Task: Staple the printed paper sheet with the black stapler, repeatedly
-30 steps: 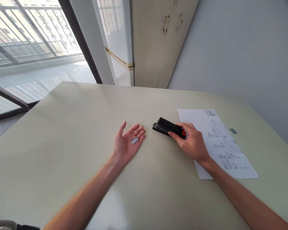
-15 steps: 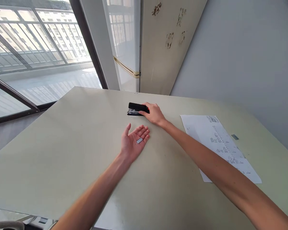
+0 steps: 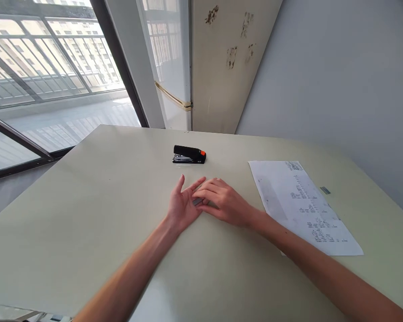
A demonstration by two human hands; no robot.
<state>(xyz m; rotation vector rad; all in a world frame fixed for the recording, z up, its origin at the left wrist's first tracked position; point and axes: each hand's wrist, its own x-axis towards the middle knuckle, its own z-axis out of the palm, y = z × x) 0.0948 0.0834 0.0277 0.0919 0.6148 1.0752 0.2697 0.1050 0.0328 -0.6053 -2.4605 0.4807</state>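
My left hand (image 3: 183,205) lies palm up near the middle of the table, its fingers stretched out. A small grey strip of staples (image 3: 197,202) rests on that palm. From the right, my right hand (image 3: 226,201) reaches over, covering some of the left fingers; its thumb and forefinger close around the strip. Just beyond both hands stands a black stapler (image 3: 190,154) with an orange-red patch at its right end, its jaw to the left. No hand touches it.
A printed sheet of paper (image 3: 275,192) lies to the right, partly under my right forearm. Beside it is a small grey strip (image 3: 325,190). The pale table (image 3: 87,214) reaches back to a refrigerator (image 3: 218,98). Windows are at the left, a wall at the right.
My right hand has let go of the stapler and come back to my left palm, onto the strip of staples. The stapler stays on the table. The view has shifted slightly.
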